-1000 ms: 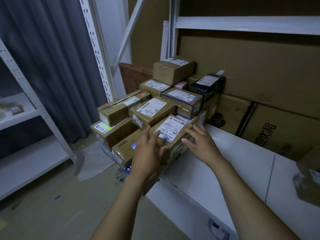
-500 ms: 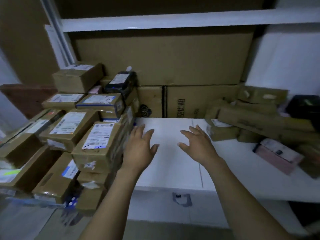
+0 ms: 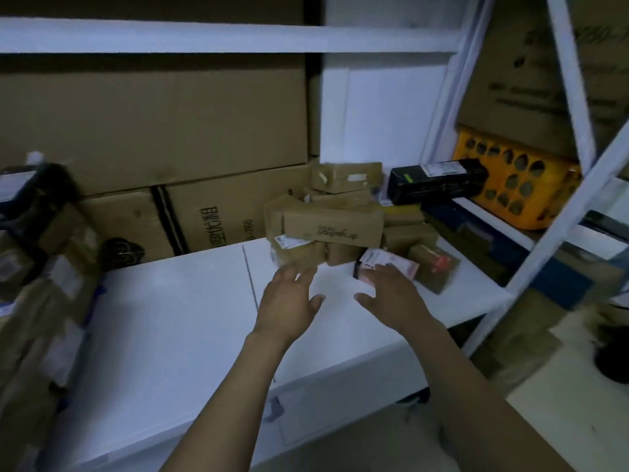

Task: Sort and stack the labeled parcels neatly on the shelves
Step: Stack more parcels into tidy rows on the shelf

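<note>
Both hands are released and hold nothing. The left hand (image 3: 287, 301) hangs over the white shelf board (image 3: 163, 321) with fingers straight and spread, its thumb out toward the right hand (image 3: 396, 294), which is equally flat and spread just beside it. The left fingertips reach the foot of the pile of brown cardboard parcels (image 3: 335, 228) heaped toward the shelf's right rear corner. The right fingertips overlap the flat pink-labelled parcel (image 3: 391, 264) lying at the pile's front; whether either hand actually touches anything is not clear. A long black box (image 3: 439, 182) lies at the shelf's right edge behind the pile, with a yellow perforated plastic crate (image 3: 510, 189) beyond it. Large brown cartons (image 3: 153, 124) line the rear edge. The stack of labelled brown parcels (image 3: 44, 264) sits at the shelf's left end, blurred. Half a second ago the hands hovered over the shelf's middle, the left one just beside that left stack. Now they are well apart from it and close against the right-hand pile, as empty and spread as before.
</note>
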